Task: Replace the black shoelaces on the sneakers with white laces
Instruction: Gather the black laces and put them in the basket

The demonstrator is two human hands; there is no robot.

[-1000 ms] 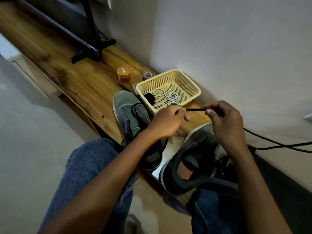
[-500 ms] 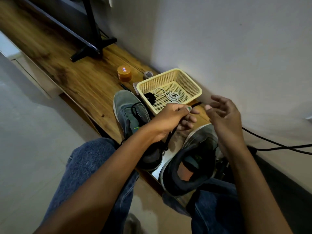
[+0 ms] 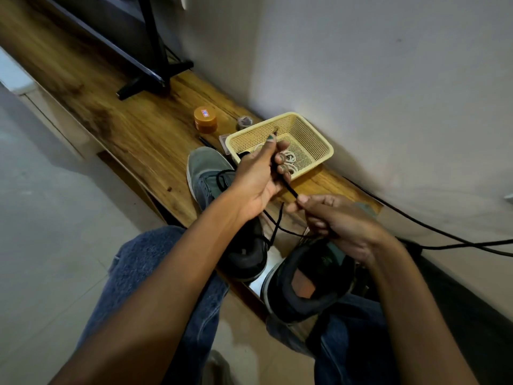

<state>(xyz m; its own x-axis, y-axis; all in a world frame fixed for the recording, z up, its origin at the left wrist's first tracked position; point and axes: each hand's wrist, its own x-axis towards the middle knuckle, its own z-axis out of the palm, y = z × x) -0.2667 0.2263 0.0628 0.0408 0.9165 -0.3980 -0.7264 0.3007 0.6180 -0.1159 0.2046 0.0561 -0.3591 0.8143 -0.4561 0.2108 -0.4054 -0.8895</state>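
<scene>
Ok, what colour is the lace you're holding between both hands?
Black lace, gripped by left hand and right hand; the head view shows it.

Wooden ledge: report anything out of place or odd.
Nothing is spilled or damaged. One sneaker sits on the wooden ledge beside a yellow basket holding white laces.

The orange jar (image 3: 205, 119) bears a small red-and-blue label on its lid, too blurred to read.
</scene>
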